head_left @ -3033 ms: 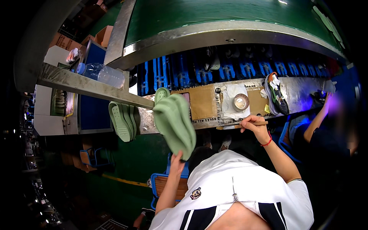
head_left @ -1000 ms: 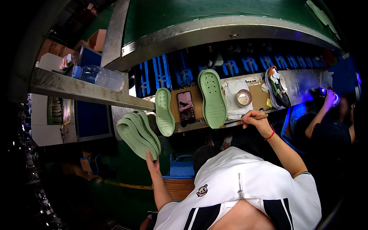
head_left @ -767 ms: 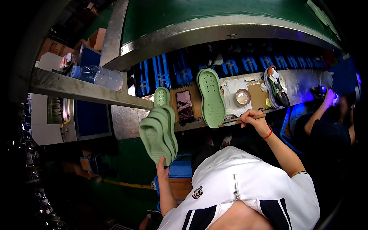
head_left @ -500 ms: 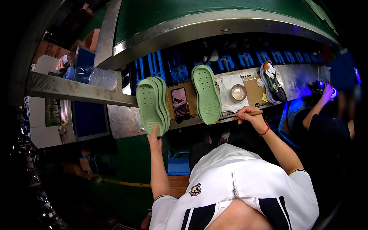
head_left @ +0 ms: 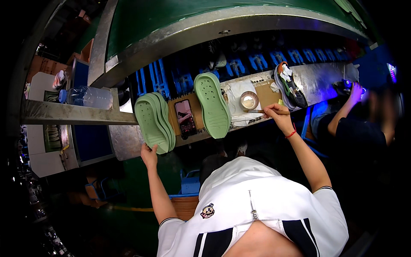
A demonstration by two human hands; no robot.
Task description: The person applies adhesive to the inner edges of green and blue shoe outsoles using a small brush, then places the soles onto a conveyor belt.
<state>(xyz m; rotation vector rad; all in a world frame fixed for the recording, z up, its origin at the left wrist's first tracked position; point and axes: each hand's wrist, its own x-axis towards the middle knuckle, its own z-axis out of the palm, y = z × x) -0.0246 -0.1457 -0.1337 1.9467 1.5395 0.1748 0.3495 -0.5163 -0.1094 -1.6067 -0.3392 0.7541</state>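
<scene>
A fanned stack of light green shoe soles lies on the left of the workbench, heels toward me. My left hand is closed at the heel edge of this stack, though its fingertips are partly hidden. Another green sole lies to the right, beyond a phone with its screen lit. Between the fingers of my right hand is a slim brush, held nearly level. Its tip lies just in front of a round cup of pale content, which stands on white paper.
A black and grey sports shoe stuffed with paper stands right of the cup. Blue holders line the space behind the bench, under a metal beam. At left, a large clear bottle lies on a rail. Another person's arm reaches in at far right.
My right hand has brought the brush from beside the single sole's heel to the cup. My left hand has shifted to the left side of the stack's heel. The whole view has shifted slightly.
</scene>
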